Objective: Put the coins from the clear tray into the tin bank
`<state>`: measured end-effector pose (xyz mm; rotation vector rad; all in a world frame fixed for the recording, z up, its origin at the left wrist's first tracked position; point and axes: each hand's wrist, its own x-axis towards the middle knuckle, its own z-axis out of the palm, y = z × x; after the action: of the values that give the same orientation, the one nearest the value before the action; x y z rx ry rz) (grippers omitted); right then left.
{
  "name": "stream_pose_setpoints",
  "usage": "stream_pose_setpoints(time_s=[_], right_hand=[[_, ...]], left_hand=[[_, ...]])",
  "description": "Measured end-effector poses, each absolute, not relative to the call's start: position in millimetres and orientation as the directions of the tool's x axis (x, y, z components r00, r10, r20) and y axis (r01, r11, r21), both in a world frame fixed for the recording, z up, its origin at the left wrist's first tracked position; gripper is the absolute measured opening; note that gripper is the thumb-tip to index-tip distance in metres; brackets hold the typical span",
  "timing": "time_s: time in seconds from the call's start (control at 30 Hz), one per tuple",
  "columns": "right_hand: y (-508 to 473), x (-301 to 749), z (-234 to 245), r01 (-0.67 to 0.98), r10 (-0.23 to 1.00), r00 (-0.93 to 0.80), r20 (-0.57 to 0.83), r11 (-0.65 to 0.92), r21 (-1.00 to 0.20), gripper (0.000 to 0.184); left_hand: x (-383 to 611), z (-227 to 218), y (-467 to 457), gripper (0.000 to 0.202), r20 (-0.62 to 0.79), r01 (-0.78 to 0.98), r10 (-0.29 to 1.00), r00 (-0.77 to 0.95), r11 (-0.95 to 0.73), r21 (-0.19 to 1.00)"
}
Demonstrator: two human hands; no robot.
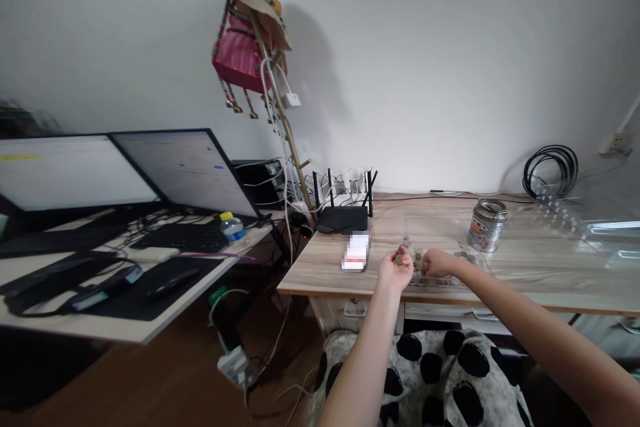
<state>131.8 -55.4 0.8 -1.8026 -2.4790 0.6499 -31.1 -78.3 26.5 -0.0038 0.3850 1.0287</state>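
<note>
My left hand (pixel 395 269) is curled just above the wooden desk (pixel 520 267), pinching what looks like a coin. My right hand (pixel 437 261) is closed over a spread of several coins (pixel 463 256) lying on the desk, fingers down among them. Both hands sit close together near the desk's front edge. A small metal tin (pixel 486 225) with a printed label stands behind the coins to the right.
A black router (pixel 343 217) with antennas and a small white packet (pixel 356 252) sit left of my hands. Clear plastic sheeting (pixel 575 227) and a coiled black cable (pixel 550 170) lie at right. Two monitors (pixel 185 170), a keyboard and a bottle are on the left desk. Cables trail on the floor.
</note>
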Motion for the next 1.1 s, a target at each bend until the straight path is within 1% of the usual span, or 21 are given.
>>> stream_pose_setpoints(time_s=[0.07, 0.13, 0.33, 0.47, 0.57, 0.63, 0.77, 0.83, 0.9, 1.0, 1.1], right_hand=[[-55.8, 132.7, -0.3, 0.896, 0.910, -0.353, -0.217, 0.263, -0.357, 0.015], [-52.9, 131.4, -0.7, 0.888, 0.919, -0.348, -0.186, 0.259, -0.381, 0.015], [-28.5, 110.4, -1.0, 0.895, 0.973, -0.228, -0.042, 0.193, -0.401, 0.029], [-19.1, 105.4, -2.2, 0.913, 0.979, -0.189, -0.079, 0.146, -0.381, 0.027], [-19.2, 106.7, -3.6, 0.913, 0.975, -0.196, -0.106, 0.143, -0.381, 0.026], [-21.0, 105.9, -4.8, 0.908, 0.970, -0.211, -0.119, 0.149, -0.392, 0.024], [-25.6, 103.4, -2.6, 0.893, 0.961, -0.245, -0.132, 0.170, -0.416, 0.018], [-27.1, 105.5, 5.7, 0.882, 0.960, -0.258, -0.111, 0.187, -0.433, 0.017], [-27.9, 109.6, 20.5, 0.864, 0.963, -0.263, -0.058, 0.208, -0.459, 0.018], [-30.1, 114.8, 50.5, 0.819, 0.957, -0.290, 0.029, 0.263, -0.509, 0.027], [-35.2, 116.7, 77.7, 0.753, 0.919, -0.393, 0.033, 0.343, -0.562, 0.037]], left_hand=[[-39.6, 26.9, -78.2, 0.022, -0.294, -0.849, 0.842, 0.451, 0.507, 0.149], [-50.1, 27.2, -78.3, 0.021, -0.291, -0.861, 0.850, 0.440, 0.491, 0.132], [-68.2, 25.8, -82.1, 0.020, -0.291, -0.877, 0.856, 0.426, 0.470, 0.098], [-70.3, 22.9, -86.4, 0.019, -0.276, -0.865, 0.851, 0.447, 0.490, 0.109], [-70.4, 20.3, -85.3, 0.019, -0.332, -0.869, 0.846, 0.417, 0.478, 0.128], [-68.6, 18.5, -82.4, 0.019, -0.365, -0.876, 0.841, 0.399, 0.467, 0.119], [-62.8, 14.7, -76.8, 0.018, -0.386, -0.882, 0.834, 0.394, 0.462, 0.097], [-62.1, 13.1, -76.9, 0.018, -0.388, -0.886, 0.838, 0.383, 0.452, 0.100], [-63.0, 12.7, -79.4, 0.018, -0.373, -0.883, 0.845, 0.384, 0.454, 0.119], [-61.0, 16.0, -86.0, 0.022, -0.333, -0.850, 0.836, 0.437, 0.505, 0.152], [-47.3, 22.0, -91.6, 0.025, -0.287, -0.823, 0.823, 0.490, 0.545, 0.159]])
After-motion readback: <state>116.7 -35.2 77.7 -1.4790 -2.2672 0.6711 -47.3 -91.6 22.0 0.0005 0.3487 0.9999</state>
